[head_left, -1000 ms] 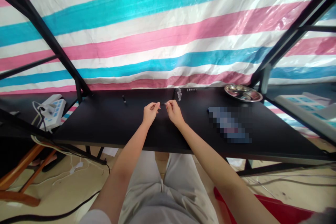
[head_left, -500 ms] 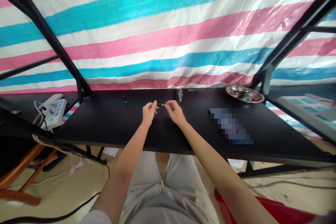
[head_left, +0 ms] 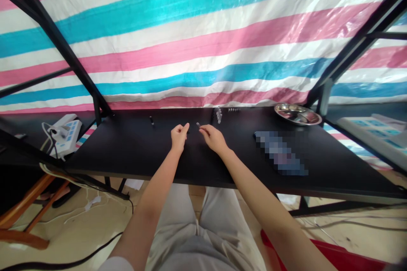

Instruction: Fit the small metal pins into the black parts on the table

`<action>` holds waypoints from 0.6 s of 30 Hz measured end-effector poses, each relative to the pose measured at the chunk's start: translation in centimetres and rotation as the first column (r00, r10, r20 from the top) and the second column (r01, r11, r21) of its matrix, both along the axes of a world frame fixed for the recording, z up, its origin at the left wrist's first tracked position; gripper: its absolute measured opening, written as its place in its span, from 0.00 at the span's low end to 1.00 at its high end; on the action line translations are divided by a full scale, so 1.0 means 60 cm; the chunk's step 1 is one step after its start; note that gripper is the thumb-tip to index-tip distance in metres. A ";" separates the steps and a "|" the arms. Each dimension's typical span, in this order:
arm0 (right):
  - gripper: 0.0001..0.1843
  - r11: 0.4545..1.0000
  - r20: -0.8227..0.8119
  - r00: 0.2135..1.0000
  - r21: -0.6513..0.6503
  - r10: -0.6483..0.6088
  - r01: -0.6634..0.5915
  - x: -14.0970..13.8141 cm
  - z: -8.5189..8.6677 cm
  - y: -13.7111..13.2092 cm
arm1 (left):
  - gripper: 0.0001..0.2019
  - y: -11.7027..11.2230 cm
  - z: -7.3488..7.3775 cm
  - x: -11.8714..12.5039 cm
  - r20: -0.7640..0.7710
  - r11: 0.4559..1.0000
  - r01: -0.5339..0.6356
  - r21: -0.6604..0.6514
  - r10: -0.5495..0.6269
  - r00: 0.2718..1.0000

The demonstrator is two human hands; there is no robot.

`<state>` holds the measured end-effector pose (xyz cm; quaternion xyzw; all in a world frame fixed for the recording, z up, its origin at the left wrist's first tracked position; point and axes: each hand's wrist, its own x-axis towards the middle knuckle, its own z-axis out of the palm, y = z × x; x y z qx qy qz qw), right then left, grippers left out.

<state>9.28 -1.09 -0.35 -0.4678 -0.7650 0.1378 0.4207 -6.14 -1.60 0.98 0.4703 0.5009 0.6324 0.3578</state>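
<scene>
My left hand [head_left: 179, 137] is closed over the middle of the black table [head_left: 127, 150], thumb pressed on the fingers. Whatever it holds is hidden, and against the black top I cannot make it out. A short gap to the right, my right hand [head_left: 213, 137] pinches a small clear cap-like piece [head_left: 199, 125] that points up and left. Behind that hand stand several small clear pieces [head_left: 219, 115] in a row, beside a line of dark ones [head_left: 212, 115]. Left of my hands lies a small black tube with a pale end [head_left: 151, 121].
Several tiny silvery pieces [head_left: 234, 110] lie at the table's back edge. A round metal plate [head_left: 313, 122] is at the back right, with a pixelated flat object [head_left: 280, 152] nearer. Black frame posts [head_left: 71, 57] flank the table. A white power strip [head_left: 68, 137] lies at left.
My hands have drawn apart. The thin dark piece that spanned them has separated; the small clear piece stays in my right hand, its tip now free.
</scene>
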 end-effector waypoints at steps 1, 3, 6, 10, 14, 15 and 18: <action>0.14 0.999 -0.038 0.999 0.012 0.036 -0.035 -0.003 0.001 -0.001 | 0.25 -0.003 0.003 0.002 -0.014 0.999 0.036 -0.003 -0.036 0.999; 0.15 0.994 -0.071 0.991 0.019 0.112 -0.111 -0.010 0.003 -0.005 | 0.25 -0.007 0.006 0.005 -0.048 0.993 0.120 -0.007 -0.120 0.992; 0.16 0.985 -0.067 0.983 -0.002 0.172 -0.172 -0.022 0.005 -0.010 | 0.24 -0.008 0.006 0.007 -0.064 0.971 0.237 -0.022 -0.238 0.969; 0.14 0.982 -0.025 0.983 -0.039 0.183 -0.184 -0.027 0.007 -0.009 | 0.25 -0.001 -0.001 0.003 -0.004 0.953 0.301 -0.039 -0.302 0.953; 0.12 0.981 0.052 0.981 -0.044 0.189 -0.187 -0.013 0.008 0.014 | 0.24 -0.001 -0.003 0.000 -0.162 0.971 0.235 -0.039 -0.238 0.958; 0.12 0.987 0.063 0.985 -0.031 0.162 -0.161 -0.005 0.007 0.023 | 0.24 -0.002 -0.002 0.000 -0.237 0.982 0.190 -0.016 -0.189 0.953; 0.12 0.999 0.087 0.996 -0.019 -0.024 0.026 0.026 0.003 0.055 | 0.22 -0.002 -0.003 0.001 -0.423 0.995 0.077 0.062 -0.044 0.905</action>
